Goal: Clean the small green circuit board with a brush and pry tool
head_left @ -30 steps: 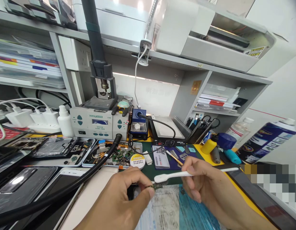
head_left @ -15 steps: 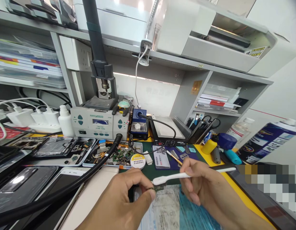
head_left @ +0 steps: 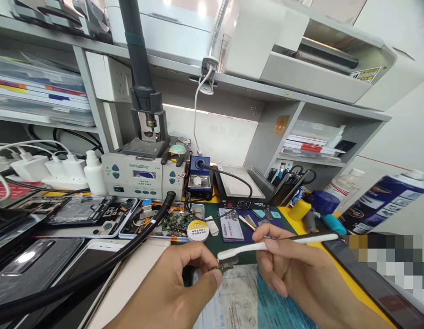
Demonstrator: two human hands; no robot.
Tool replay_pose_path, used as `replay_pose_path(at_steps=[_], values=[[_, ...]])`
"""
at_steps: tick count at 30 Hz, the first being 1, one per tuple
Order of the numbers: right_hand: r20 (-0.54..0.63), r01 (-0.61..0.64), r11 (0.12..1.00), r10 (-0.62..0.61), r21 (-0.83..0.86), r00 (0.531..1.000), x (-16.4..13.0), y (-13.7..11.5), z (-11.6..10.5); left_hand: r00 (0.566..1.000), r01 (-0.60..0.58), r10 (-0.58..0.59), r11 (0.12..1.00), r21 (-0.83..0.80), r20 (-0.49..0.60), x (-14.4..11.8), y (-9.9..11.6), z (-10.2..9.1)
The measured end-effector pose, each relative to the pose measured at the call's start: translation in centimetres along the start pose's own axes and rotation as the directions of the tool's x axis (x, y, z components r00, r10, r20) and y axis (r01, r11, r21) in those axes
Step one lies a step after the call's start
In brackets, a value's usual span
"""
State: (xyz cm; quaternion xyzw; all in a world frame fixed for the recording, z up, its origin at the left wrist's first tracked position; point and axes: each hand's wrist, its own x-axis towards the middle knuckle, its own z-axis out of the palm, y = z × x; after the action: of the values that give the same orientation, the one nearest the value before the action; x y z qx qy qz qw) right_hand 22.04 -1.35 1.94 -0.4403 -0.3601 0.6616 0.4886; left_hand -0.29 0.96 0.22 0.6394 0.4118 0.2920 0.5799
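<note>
Pinches a small circuit board between thumb and forefinger of the left hand, at the board's left end, and grips a white toothbrush in the curled right hand, farther right, laying its long axis leftward with bristles down over the board.

Bright light puts glare on the white box and dark phone, the edges look stretched, and coarse pixels mask the lower right.
</note>
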Motion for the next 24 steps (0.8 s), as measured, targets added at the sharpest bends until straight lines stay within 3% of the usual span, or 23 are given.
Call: replay_pose_path(at_steps=[12,24], values=[[-0.056,0.023,0.997,-0.027,-0.067,0.998,0.03,0.4,-0.25,1.0,0.007,-0.007,1.0,-0.013,0.003,-0.05,-0.18,0.08],[-0.089,0.01,0.995,-0.019,-0.102,0.996,0.09,0.35,0.01,1.0,0.002,0.0,0.996,0.084,-0.019,-0.14,0.4,0.05]])
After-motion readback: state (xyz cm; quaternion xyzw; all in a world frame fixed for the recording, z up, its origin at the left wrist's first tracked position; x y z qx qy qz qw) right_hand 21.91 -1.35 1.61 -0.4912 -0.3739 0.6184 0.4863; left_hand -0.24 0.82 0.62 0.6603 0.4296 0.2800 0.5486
